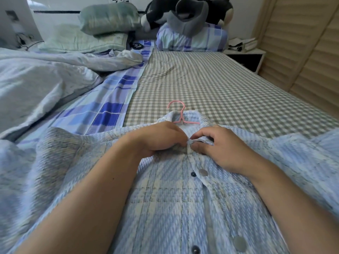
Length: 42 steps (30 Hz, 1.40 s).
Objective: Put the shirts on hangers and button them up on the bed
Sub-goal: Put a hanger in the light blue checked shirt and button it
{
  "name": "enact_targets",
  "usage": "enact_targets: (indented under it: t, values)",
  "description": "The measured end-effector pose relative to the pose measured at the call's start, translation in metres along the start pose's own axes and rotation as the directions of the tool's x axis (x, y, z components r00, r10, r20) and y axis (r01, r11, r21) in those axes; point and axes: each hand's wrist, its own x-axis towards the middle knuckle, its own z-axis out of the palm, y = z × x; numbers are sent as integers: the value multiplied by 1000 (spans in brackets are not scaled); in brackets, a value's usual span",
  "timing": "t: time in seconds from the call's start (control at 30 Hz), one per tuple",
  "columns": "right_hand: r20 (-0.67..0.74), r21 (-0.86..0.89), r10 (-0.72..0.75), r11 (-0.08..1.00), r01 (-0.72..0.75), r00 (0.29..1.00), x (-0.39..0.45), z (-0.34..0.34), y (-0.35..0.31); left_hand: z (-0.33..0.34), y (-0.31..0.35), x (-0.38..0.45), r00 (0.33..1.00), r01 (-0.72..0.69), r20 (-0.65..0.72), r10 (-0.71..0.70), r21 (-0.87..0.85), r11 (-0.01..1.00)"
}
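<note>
A light blue plaid shirt [165,202] lies front-up on the bed [211,85], collar away from me. A pink hanger [178,114] sits inside it, its hook sticking out past the collar. My left hand [161,138] pinches the left front edge just below the collar. My right hand [220,147] pinches the right front edge against it, fingertips of both hands meeting at the top button spot. Lower down, a dark button [193,174] and a grey one [203,172] lie side by side, unfastened. Another such pair shows near the bottom edge.
A crumpled pale duvet [36,85] fills the left side. Pillows [108,17] and a black-and-white plush toy [187,13] lie at the headboard. A white nightstand [245,57] and a slatted wooden wall [302,52] stand on the right. Checked sheet stretches beyond the hanger.
</note>
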Motion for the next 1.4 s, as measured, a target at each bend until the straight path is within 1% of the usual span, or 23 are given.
enact_targets:
  t: [0.13,0.23,0.37,0.5,0.57,0.63,0.67,0.73,0.77,0.83,0.87,0.93,0.97,1.0,1.03,1.07,1.1,1.13,1.17,1.23,1.27,1.33,1.4]
  values:
    - [1,-209,-25,978,25,1000,-3,4,-9,-3,0,-3,997,-43,68,39,50,998]
    - [52,-336,-80,937,93,995,-2,8,-11,-1,-3,-3,996,-72,63,65,117,991]
    - [123,-322,-63,941,100,990,3,7,-7,4,-3,-2,998,-64,-9,65,123,990]
    - [84,-170,-68,982,82,994,4,10,-1,4,-7,-5,988,-93,-118,100,61,994]
    - [25,-97,-125,987,127,992,3,14,2,3,-9,-5,984,-134,-131,121,-92,987]
    - [-26,-68,-166,984,164,986,3,16,5,2,-10,-3,989,-132,-110,97,-367,921]
    - [-44,-69,-184,981,181,982,3,18,5,0,-10,-3,992,-119,-84,90,-460,880]
    - [-88,-86,-222,973,215,971,2,22,5,-1,-10,-3,996,-84,-71,55,-521,849]
    - [-116,-117,-243,966,230,963,1,24,5,-2,-9,-2,993,-77,-120,18,-513,855]
    - [-146,-223,-284,943,248,947,3,28,2,2,-10,3,939,-109,-343,-36,-392,914]
    - [-132,-270,-281,933,238,951,4,29,1,5,-10,6,876,-128,-481,-15,-264,956]
    - [-44,-286,-197,942,177,979,3,25,0,14,-10,6,685,-165,-719,116,2,986]
    - [-5,-224,-149,964,144,989,0,19,-3,17,-11,6,619,-204,-766,173,56,977]
    - [-11,-120,-123,985,121,992,0,11,-8,19,-12,4,582,-245,-788,203,68,967]
    - [-64,-30,-107,994,105,992,2,3,-14,18,-14,3,548,-280,-810,209,58,958]
    - [-142,-16,-102,995,101,985,11,-5,-21,16,-15,1,511,-300,-837,196,40,953]
    - [-193,-119,-106,989,84,976,29,-13,-25,12,-16,0,475,-294,-861,182,39,955]
    - [-183,-281,-101,958,47,978,50,-18,-26,5,-16,-1,451,-253,-875,177,65,965]
    - [-114,-447,-51,894,-5,992,70,-19,-28,-3,-18,-3,443,-181,-879,174,102,978]
    - [24,-626,47,779,-21,999,103,-15,-26,-19,-24,-5,491,-25,-856,161,171,985]
    - [77,-667,46,745,17,996,112,-13,-26,-26,-27,-7,529,28,-836,144,187,982]
    - [185,-736,1,662,138,983,121,-11,-28,-35,-30,-10,576,53,-810,105,166,985]
    - [289,-824,-72,489,286,955,123,-11,-35,-36,-29,-10,590,8,-801,104,135,991]
